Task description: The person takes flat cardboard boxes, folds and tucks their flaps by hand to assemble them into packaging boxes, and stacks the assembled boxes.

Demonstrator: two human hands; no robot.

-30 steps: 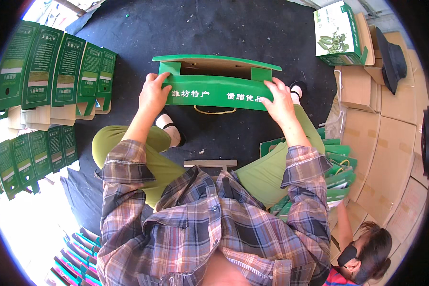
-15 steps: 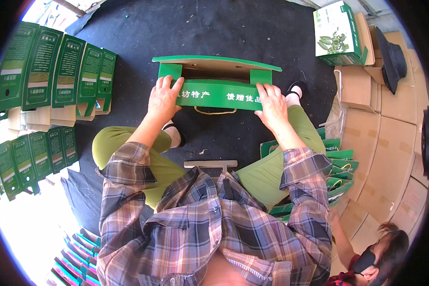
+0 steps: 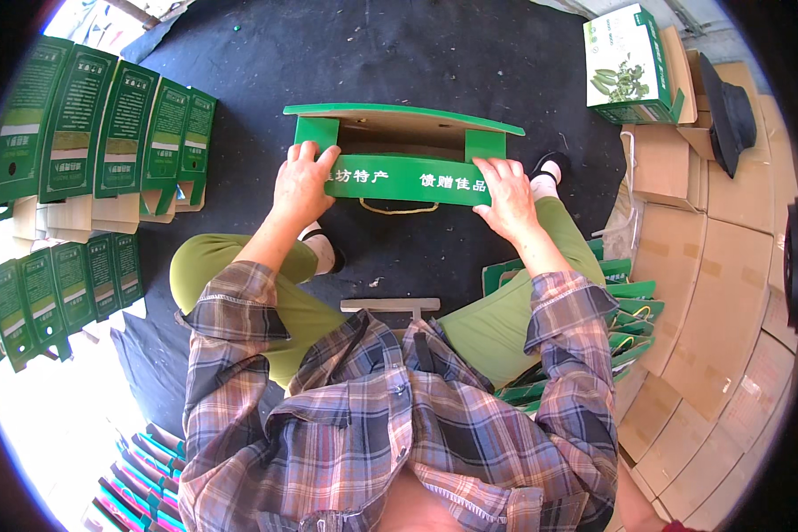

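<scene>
Left hand (image 3: 303, 186) and right hand (image 3: 508, 199) lie over opposite ends of an open green carton (image 3: 408, 182), fingers slightly spread; any pinch cannot be confirmed. Carton is before the person, above speck-littered black floor sheeting (image 3: 390, 58). Printed cartons (image 3: 82, 133) line the left, brown boxes (image 3: 725, 288) the right.

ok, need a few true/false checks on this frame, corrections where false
1. The left hand and right hand both touch the green box. True.
2. The box's opening is fully covered. False: its brown interior shows.
3. A yellowish cord handle shows below the front panel. True.
4. The black hat lies on the left. False: the black hat is at right, by brown cartons.
5. Green cartons are lined up at left. True.
</scene>
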